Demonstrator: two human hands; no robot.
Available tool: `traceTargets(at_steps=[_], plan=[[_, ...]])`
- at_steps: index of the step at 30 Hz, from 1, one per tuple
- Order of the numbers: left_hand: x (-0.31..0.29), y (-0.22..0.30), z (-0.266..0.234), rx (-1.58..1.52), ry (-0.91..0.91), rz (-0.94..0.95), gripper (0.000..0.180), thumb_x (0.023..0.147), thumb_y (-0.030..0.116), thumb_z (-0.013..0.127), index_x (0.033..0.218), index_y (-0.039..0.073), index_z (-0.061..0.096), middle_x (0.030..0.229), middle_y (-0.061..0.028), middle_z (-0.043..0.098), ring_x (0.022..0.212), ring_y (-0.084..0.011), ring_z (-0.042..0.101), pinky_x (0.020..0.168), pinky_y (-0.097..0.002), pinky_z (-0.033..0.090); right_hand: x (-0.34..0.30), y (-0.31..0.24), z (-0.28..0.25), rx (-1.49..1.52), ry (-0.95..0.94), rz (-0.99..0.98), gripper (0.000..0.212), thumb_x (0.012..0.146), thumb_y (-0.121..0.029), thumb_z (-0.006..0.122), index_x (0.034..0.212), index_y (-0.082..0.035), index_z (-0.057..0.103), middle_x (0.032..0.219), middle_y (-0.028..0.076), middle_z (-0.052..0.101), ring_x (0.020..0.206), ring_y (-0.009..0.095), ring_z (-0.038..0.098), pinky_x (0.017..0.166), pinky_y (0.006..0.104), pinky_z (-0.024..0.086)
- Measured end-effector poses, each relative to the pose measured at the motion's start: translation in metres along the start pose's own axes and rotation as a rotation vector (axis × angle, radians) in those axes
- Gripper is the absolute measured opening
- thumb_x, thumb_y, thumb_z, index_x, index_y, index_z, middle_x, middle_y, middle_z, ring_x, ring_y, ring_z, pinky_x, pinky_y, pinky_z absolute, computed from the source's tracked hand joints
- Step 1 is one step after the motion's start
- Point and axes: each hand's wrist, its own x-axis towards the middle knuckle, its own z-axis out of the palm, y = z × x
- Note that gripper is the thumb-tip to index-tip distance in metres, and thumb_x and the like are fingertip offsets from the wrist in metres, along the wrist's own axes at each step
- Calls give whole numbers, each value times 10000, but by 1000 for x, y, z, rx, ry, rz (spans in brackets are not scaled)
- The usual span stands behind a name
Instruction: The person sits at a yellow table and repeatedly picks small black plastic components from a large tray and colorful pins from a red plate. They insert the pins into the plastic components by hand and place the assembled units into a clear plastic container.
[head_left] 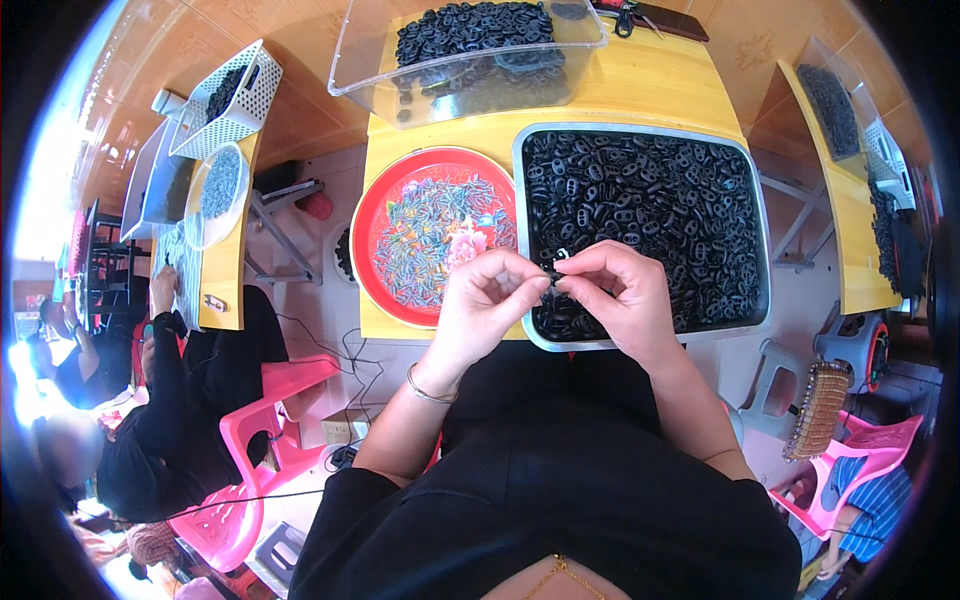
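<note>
My left hand (488,300) and my right hand (628,297) meet fingertip to fingertip over the near left corner of a metal tray. Thumb and forefinger of each are pinched on a small black plastic piece (555,271), mostly hidden by the fingers. Below and to the right, the metal tray (765,250) is filled with black oval pieces (650,200) that have two holes each. Beside my left hand, a round red tray (367,250) with a flower pattern holds many thin, short metallic pieces (430,240), perhaps springs.
A clear plastic bin (360,75) of black pieces stands at the table's far side. Left, a co-worker in black sits on a pink chair (255,440) at another table with a white basket (225,105). Right are a side table (850,230), a grey stool (775,375) and another pink chair (880,450).
</note>
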Motion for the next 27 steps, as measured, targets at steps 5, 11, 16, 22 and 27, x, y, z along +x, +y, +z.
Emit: traceTargets(at_steps=[5, 11, 16, 22, 27], plan=[[0, -6, 0, 141, 10, 145, 94, 812, -19, 609, 903, 4, 601, 810, -19, 594, 698, -48, 545, 626, -185, 439, -2, 0, 0, 149, -13, 158, 136, 766, 46, 634, 897, 7, 632, 837, 64, 633, 767, 110, 634, 683, 226, 512], [0, 0, 1, 36, 1, 34, 79, 838, 31, 602, 912, 5, 601, 778, -17, 592, 689, -50, 550, 627, -181, 444, -2, 4, -4, 111, -11, 114, 141, 766, 43, 637, 902, 6, 631, 839, 62, 631, 766, 106, 631, 684, 222, 509], [1, -1, 0, 77, 5, 7, 55, 858, 54, 584, 875, 2, 589, 735, -2, 587, 657, -38, 540, 595, -179, 438, -1, 4, -4, 60, 1, 66, 140, 757, 44, 641, 892, 7, 638, 824, 65, 623, 755, 107, 631, 672, 218, 509], [1, -2, 5, 67, 11, -8, 34, 857, 40, 577, 849, 8, 583, 725, 6, 580, 635, -29, 523, 564, -172, 414, -1, 5, -4, 10, 12, 26, 141, 744, 43, 651, 879, 1, 644, 811, 67, 624, 727, 113, 634, 645, 220, 510], [2, -6, 11, 206, 85, 69, 18, 847, 16, 572, 849, 0, 579, 730, -1, 568, 644, -40, 520, 568, -182, 410, -1, 6, -4, -8, 30, 18, 147, 737, 46, 654, 877, 1, 643, 817, 72, 631, 724, 118, 639, 640, 222, 512]])
